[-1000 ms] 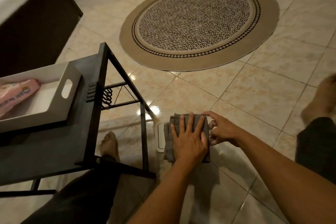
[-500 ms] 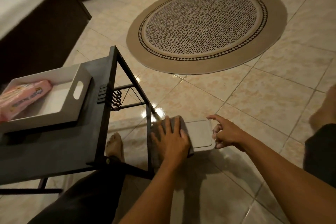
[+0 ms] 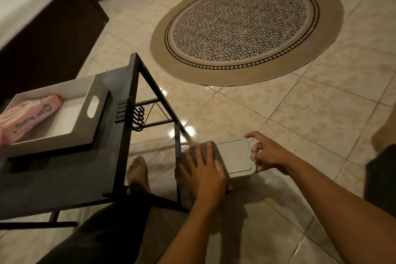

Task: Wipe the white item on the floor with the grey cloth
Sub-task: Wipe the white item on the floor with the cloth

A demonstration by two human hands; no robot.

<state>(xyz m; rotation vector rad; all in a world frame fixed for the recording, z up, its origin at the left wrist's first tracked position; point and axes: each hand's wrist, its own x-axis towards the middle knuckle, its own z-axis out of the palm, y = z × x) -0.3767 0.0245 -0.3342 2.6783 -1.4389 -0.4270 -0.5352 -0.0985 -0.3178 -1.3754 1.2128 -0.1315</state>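
White box (image 3: 235,157) on floor (image 3: 300,118) beside table leg (image 3: 177,156): rectangular, rounded corners, recessed lid. Left hand (image 3: 204,174) flat, pressing grey cloth (image 3: 211,152) onto its left end. Right hand (image 3: 266,153) loosely curled, fingertips steadying right edge. Pink pack (image 3: 25,117) lettering unreadable.

floor tiles (image 3: 321,118): glossy beige with pale peach mottling, darker grout lines. round rug (image 3: 246,30): tan outer band, ring of black-and-white diamonds, cream centre packed with short black dashes. side table (image 3: 64,178): matt black top and frame, black scrollwork at its right edge. tray (image 3: 94,96): white, on the table's far left corner. wipes packet (image 3: 27,113): pink with pale print, in the tray. lidded box (image 3: 235,156): white, on the floor. cloth (image 3: 207,152): grey. trouser leg (image 3: 102,238): black.
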